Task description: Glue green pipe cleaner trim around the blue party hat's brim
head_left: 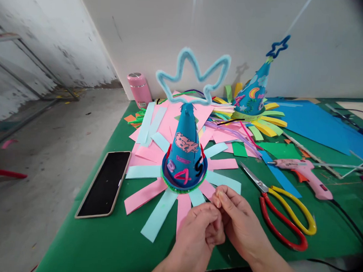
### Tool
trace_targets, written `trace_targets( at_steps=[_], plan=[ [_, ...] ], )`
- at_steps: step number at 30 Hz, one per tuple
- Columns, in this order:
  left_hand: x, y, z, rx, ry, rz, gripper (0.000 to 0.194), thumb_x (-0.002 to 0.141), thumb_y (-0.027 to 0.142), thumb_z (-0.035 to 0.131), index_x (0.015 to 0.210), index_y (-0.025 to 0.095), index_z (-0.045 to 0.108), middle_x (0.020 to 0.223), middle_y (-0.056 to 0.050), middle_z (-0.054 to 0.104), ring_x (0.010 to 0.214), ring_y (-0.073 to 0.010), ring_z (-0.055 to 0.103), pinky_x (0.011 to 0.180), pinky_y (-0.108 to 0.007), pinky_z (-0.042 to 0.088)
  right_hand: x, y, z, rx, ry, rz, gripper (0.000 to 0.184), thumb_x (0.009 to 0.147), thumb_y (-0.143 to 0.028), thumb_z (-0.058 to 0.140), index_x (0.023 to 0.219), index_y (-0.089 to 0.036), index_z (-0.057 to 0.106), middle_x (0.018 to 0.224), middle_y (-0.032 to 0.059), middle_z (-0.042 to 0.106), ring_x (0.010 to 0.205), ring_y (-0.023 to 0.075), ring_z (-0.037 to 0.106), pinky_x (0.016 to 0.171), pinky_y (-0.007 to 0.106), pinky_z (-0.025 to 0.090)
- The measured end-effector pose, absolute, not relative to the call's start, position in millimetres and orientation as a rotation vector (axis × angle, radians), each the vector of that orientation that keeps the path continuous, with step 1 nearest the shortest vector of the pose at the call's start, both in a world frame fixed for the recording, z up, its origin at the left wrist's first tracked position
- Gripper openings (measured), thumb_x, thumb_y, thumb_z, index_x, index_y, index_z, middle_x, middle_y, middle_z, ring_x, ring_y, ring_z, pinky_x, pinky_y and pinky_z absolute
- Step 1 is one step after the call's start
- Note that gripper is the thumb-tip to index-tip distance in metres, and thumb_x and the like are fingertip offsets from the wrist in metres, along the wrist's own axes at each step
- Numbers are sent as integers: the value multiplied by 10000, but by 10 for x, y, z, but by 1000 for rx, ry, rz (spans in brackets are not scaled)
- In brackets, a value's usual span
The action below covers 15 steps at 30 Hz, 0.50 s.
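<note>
A blue paper cone hat (185,152) stands upright on the table, with a ring of pink and light blue paper strips (156,216) spread around its base. Pipe-cleaner figures and a pink cutout decorate its side, and a light blue pipe-cleaner crown shape (192,71) rises from its tip. My left hand (199,232) is closed in front of the hat, over the strips. Against it, my right hand (239,216) pinches with thumb and forefinger. Anything between the fingers is too small or hidden to make out.
Right of my hands lie scissors (282,214) with red and yellow handles and a pink glue gun (307,173). A phone (106,185) lies left. Behind are a pink bottle (139,90), loose paper, a second decorated cone hat (253,93) and blue sheets (316,122).
</note>
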<state>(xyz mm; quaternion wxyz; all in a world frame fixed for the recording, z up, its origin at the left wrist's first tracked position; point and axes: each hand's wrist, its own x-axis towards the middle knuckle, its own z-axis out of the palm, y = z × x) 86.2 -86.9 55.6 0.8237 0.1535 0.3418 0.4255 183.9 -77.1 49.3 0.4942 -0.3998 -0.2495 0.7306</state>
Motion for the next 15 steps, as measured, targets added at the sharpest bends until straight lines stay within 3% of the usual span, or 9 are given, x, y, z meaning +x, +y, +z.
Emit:
trace_targets(
  at_steps=[5,11,15],
  plan=[
    [855,-871,532,361,712,900,238,668,180,469,447,179,381,408,69,260,415,-67,199,468,-278,115,1847,-782,498,-948,-505,1783,261,782,-360,605,655,-174,472,626,-48,426,532,59,353,497,189,301],
    [835,-894,529,413,864,938,213,682,222,523,484,147,497,402,81,268,416,-54,175,473,-269,110,1937,-775,480,-1047,-681,1720,199,790,-328,604,694,-169,534,674,-26,484,603,75,381,562,191,328],
    [837,-919,527,440,918,917,247,678,250,542,464,157,462,407,78,277,418,-55,193,473,-268,106,1901,-774,470,-1050,-576,1673,216,784,-325,605,665,-169,514,670,-26,470,603,78,375,560,193,332]
  ],
)
